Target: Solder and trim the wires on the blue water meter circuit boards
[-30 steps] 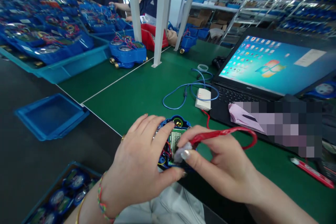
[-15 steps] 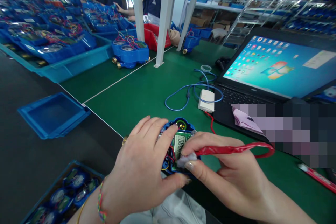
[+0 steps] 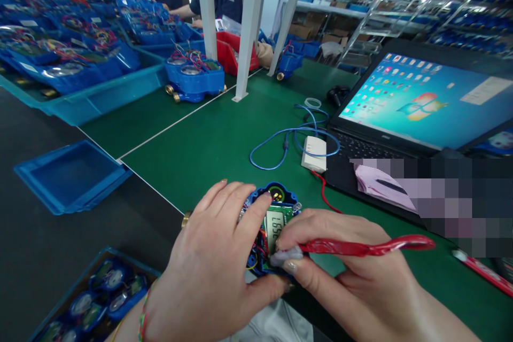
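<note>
A blue meter (image 3: pixel 276 192) with a green circuit board and a small display (image 3: pixel 274 224) lies near the table's front edge. My left hand (image 3: pixel 224 251) is wrapped over its left side, thumb at the lower edge, and partly covers it. Between the thumb and fingers of my right hand (image 3: pixel 340 262) is a grey connector (image 3: pixel 286 256), pressed against the board beside the display. A red cable (image 3: pixel 368 247) runs from the connector over the right hand. What the connector touches is hidden by the fingertips.
A laptop (image 3: pixel 425 101) stands at the right, with a white box (image 3: pixel 315 154) and a blue cable (image 3: pixel 268 165) beside it. Another blue meter (image 3: pixel 195 77) and a loaded blue tray (image 3: pixel 108 99) are at the back left. White posts (image 3: pixel 249 26) rise behind; people sit beyond.
The display now shows different digits. The red cable's loop at the right has straightened out. The view has shifted slightly, while both hands keep their hold.
</note>
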A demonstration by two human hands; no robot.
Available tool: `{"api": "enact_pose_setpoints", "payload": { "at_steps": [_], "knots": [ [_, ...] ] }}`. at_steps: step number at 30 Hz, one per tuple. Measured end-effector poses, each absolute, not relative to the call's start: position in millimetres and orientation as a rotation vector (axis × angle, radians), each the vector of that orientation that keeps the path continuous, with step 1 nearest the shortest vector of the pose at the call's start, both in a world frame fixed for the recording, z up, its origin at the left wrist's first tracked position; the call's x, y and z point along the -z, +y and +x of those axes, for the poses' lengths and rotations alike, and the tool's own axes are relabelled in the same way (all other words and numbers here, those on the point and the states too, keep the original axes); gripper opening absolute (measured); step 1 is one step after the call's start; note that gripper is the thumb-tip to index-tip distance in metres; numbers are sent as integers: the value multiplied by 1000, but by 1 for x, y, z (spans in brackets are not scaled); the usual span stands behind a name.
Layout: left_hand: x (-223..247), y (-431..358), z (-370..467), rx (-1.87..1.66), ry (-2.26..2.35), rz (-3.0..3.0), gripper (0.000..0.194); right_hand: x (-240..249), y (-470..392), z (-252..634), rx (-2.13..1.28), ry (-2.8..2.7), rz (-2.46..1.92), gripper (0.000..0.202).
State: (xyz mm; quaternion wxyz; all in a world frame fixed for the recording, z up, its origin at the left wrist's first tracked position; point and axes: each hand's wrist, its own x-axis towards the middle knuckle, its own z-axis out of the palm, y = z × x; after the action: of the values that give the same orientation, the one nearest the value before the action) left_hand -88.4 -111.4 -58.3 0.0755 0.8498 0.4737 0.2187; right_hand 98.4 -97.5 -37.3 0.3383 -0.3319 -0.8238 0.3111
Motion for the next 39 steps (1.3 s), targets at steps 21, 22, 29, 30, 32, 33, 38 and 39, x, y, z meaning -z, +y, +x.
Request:
{"api": "enact_pose_setpoints", "payload": {
  "at_steps": [21, 22, 29, 30, 32, 33, 38, 39],
  "knots": [
    [62, -105, -91, -694, 1329, 2753, 64, 33, -100, 98, -669, -2309, -757, 5],
    [62, -104, -91, -700, 1321, 2770, 64, 33, -100, 98, -683, -2305, -755, 4],
    [61, -104, -90, -728, 1324, 2787, 59, 35, -97, 100, -786, -2267, -808, 10],
    [61, -104, -90, -734, 1320, 2783, 58, 35, -97, 101, -809, -2257, -802, 10],
    [61, -104, -90, -733, 1315, 2768, 57, 36, -96, 101, -844, -2238, -789, 9],
    [61, -104, -90, -725, 1318, 2759, 58, 35, -96, 101, -846, -2235, -786, 8],
    [61, -107, -89, -662, 1366, 2672, 65, 31, -103, 100, -726, -2332, -825, 6],
    [61, -108, -88, -667, 1377, 2640, 64, 31, -105, 100, -686, -2356, -829, 8]
  ]
}}
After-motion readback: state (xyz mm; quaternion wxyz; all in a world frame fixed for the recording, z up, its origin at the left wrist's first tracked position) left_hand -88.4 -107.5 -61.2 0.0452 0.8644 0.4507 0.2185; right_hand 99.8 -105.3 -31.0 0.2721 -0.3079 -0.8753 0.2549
